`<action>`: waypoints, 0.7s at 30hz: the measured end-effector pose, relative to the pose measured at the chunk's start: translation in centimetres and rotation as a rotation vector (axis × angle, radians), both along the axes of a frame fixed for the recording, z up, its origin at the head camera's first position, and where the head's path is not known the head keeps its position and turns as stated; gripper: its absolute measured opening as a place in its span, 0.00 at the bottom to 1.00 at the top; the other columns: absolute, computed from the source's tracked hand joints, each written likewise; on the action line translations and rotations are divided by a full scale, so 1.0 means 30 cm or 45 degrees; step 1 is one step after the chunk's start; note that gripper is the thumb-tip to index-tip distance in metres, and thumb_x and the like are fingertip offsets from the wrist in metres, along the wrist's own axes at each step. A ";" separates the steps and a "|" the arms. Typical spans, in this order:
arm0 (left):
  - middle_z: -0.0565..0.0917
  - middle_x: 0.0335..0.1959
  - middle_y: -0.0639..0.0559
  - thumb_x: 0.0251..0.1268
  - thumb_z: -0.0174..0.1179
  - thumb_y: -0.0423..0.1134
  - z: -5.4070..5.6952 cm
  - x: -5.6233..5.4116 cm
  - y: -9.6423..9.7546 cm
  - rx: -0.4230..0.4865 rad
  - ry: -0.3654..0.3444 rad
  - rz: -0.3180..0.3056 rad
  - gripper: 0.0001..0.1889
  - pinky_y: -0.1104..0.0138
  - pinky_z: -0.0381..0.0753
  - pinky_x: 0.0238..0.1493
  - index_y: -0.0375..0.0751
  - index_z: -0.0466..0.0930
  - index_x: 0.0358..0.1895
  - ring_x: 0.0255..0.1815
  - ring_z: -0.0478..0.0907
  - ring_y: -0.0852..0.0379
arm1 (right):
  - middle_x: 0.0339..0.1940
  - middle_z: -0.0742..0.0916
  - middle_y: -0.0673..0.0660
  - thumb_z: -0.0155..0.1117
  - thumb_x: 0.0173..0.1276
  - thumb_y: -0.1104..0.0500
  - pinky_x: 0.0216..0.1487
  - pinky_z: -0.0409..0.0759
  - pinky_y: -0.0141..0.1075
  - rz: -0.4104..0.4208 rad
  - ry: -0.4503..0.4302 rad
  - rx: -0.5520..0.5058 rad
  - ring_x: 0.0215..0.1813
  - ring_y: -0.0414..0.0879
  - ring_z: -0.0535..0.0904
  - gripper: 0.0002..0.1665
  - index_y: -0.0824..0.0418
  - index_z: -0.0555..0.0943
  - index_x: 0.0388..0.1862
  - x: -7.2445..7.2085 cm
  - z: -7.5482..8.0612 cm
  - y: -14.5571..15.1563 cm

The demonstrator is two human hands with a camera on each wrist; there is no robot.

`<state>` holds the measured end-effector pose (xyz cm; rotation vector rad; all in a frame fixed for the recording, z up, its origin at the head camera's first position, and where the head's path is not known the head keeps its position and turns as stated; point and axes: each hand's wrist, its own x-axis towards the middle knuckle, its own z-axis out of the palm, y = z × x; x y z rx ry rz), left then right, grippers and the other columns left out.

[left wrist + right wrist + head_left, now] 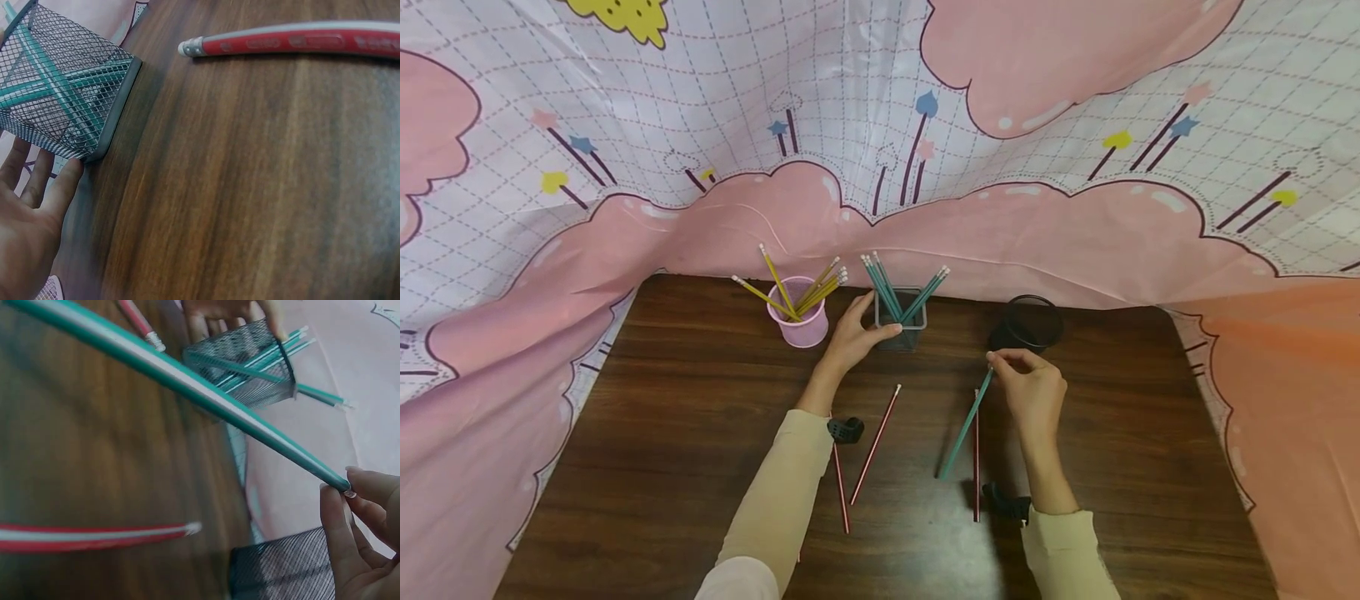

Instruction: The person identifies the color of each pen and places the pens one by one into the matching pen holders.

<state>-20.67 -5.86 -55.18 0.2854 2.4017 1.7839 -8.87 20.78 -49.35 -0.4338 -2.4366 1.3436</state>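
My left hand (852, 337) holds the square black mesh pencil cup (912, 340) at its left side, fingers behind and thumb along the front rim. Several green pencils lean inside that cup, eraser ends up. My right hand (1036, 396) pinches a green pencil (964, 432) by its eraser end between thumb and fingertips. This pencil slants down toward the front left, above a red pencil (977, 475) on the table. In the right wrist view the pinched pencil (187, 387) crosses the picture, with the fingertips at its end.
A pink round cup (805, 333) with several yellow pencils stands left of the mesh cup. Behind my right hand is a round black mesh cup (1011, 333). More red pencils, one (875, 446) near the middle, lie on the brown wooden table (662, 433). Patterned cloth hangs behind.
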 end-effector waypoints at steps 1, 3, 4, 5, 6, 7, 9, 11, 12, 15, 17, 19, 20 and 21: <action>0.66 0.72 0.52 0.55 0.73 0.52 -0.001 -0.001 -0.001 -0.007 0.000 -0.001 0.47 0.56 0.70 0.68 0.47 0.59 0.77 0.74 0.59 0.51 | 0.30 0.90 0.58 0.74 0.62 0.49 0.21 0.79 0.24 0.004 0.017 -0.003 0.27 0.55 0.87 0.16 0.62 0.89 0.37 -0.010 0.009 -0.005; 0.66 0.72 0.51 0.55 0.72 0.52 -0.002 -0.002 -0.004 -0.017 0.002 -0.003 0.48 0.54 0.67 0.70 0.45 0.58 0.77 0.74 0.59 0.50 | 0.30 0.90 0.58 0.74 0.62 0.50 0.23 0.79 0.24 0.016 0.050 -0.005 0.26 0.54 0.87 0.16 0.62 0.89 0.37 -0.033 0.027 -0.015; 0.66 0.72 0.51 0.55 0.72 0.53 -0.003 -0.002 -0.005 -0.025 0.001 -0.004 0.48 0.53 0.65 0.71 0.44 0.58 0.78 0.75 0.58 0.49 | 0.31 0.90 0.58 0.74 0.62 0.50 0.23 0.80 0.24 0.022 0.067 -0.010 0.26 0.53 0.87 0.16 0.62 0.89 0.37 -0.045 0.034 -0.019; 0.65 0.73 0.51 0.55 0.72 0.53 -0.005 -0.002 -0.006 -0.030 -0.001 -0.007 0.49 0.52 0.64 0.72 0.44 0.57 0.78 0.75 0.58 0.49 | 0.31 0.90 0.58 0.74 0.62 0.50 0.24 0.80 0.23 0.026 0.084 -0.014 0.26 0.53 0.87 0.16 0.62 0.89 0.37 -0.058 0.043 -0.024; 0.65 0.73 0.50 0.55 0.72 0.53 -0.006 -0.002 -0.007 -0.032 -0.001 -0.008 0.49 0.52 0.62 0.72 0.43 0.57 0.78 0.75 0.58 0.48 | 0.30 0.90 0.58 0.75 0.62 0.50 0.24 0.80 0.24 0.028 0.101 -0.021 0.26 0.52 0.87 0.16 0.62 0.89 0.37 -0.070 0.053 -0.029; 0.65 0.73 0.50 0.56 0.72 0.53 -0.007 -0.002 -0.008 -0.035 -0.003 -0.009 0.49 0.51 0.62 0.73 0.43 0.57 0.78 0.75 0.58 0.48 | 0.30 0.90 0.58 0.75 0.62 0.51 0.24 0.81 0.24 0.033 0.119 -0.036 0.26 0.53 0.87 0.15 0.62 0.89 0.37 -0.083 0.064 -0.035; 0.65 0.73 0.50 0.56 0.72 0.53 -0.008 -0.001 -0.009 -0.028 -0.010 -0.013 0.49 0.52 0.63 0.72 0.42 0.56 0.78 0.75 0.58 0.48 | 0.30 0.90 0.59 0.75 0.62 0.51 0.24 0.81 0.24 0.042 0.148 -0.046 0.25 0.53 0.87 0.15 0.63 0.89 0.37 -0.107 0.082 -0.045; 0.65 0.73 0.50 0.56 0.72 0.52 -0.008 0.000 -0.010 -0.011 -0.022 -0.020 0.49 0.54 0.66 0.71 0.42 0.56 0.78 0.75 0.58 0.48 | 0.30 0.90 0.59 0.76 0.61 0.52 0.23 0.80 0.24 0.042 0.169 -0.055 0.24 0.50 0.87 0.14 0.63 0.89 0.36 -0.128 0.101 -0.056; 0.65 0.73 0.50 0.56 0.72 0.52 -0.009 0.001 -0.010 -0.002 -0.026 -0.021 0.49 0.55 0.68 0.70 0.42 0.56 0.78 0.75 0.59 0.48 | 0.30 0.90 0.59 0.76 0.61 0.52 0.22 0.80 0.24 0.043 0.179 -0.055 0.23 0.47 0.87 0.14 0.63 0.89 0.36 -0.138 0.109 -0.061; 0.65 0.72 0.50 0.57 0.72 0.52 -0.010 0.001 -0.011 0.028 -0.034 -0.029 0.49 0.58 0.71 0.68 0.42 0.56 0.78 0.75 0.59 0.49 | 0.30 0.90 0.58 0.76 0.61 0.53 0.19 0.78 0.24 0.034 0.192 -0.046 0.20 0.37 0.84 0.12 0.61 0.90 0.36 -0.164 0.130 -0.074; 0.65 0.72 0.50 0.56 0.72 0.52 -0.009 -0.001 -0.010 0.037 -0.023 -0.030 0.49 0.59 0.72 0.67 0.43 0.56 0.78 0.74 0.60 0.50 | 0.30 0.90 0.58 0.76 0.60 0.53 0.17 0.76 0.24 0.024 0.191 -0.042 0.18 0.32 0.82 0.12 0.61 0.90 0.36 -0.179 0.140 -0.082; 0.67 0.71 0.50 0.56 0.73 0.51 -0.010 -0.004 -0.010 0.052 -0.010 -0.029 0.48 0.59 0.73 0.66 0.43 0.57 0.78 0.73 0.61 0.51 | 0.30 0.90 0.58 0.76 0.60 0.52 0.16 0.74 0.24 0.011 0.183 -0.048 0.18 0.30 0.81 0.13 0.61 0.90 0.36 -0.190 0.147 -0.089; 0.67 0.70 0.50 0.55 0.73 0.50 -0.010 -0.006 -0.010 0.057 -0.002 -0.027 0.48 0.59 0.73 0.66 0.43 0.58 0.77 0.73 0.61 0.52 | 0.30 0.90 0.58 0.77 0.60 0.52 0.15 0.74 0.24 0.005 0.182 -0.057 0.18 0.30 0.81 0.13 0.61 0.90 0.36 -0.194 0.149 -0.092; 0.68 0.70 0.51 0.55 0.73 0.50 -0.011 -0.007 -0.010 0.055 0.004 -0.024 0.48 0.60 0.73 0.66 0.43 0.58 0.77 0.72 0.62 0.52 | 0.30 0.90 0.59 0.76 0.60 0.51 0.15 0.74 0.24 0.001 0.179 -0.066 0.18 0.30 0.81 0.14 0.61 0.90 0.37 -0.198 0.151 -0.095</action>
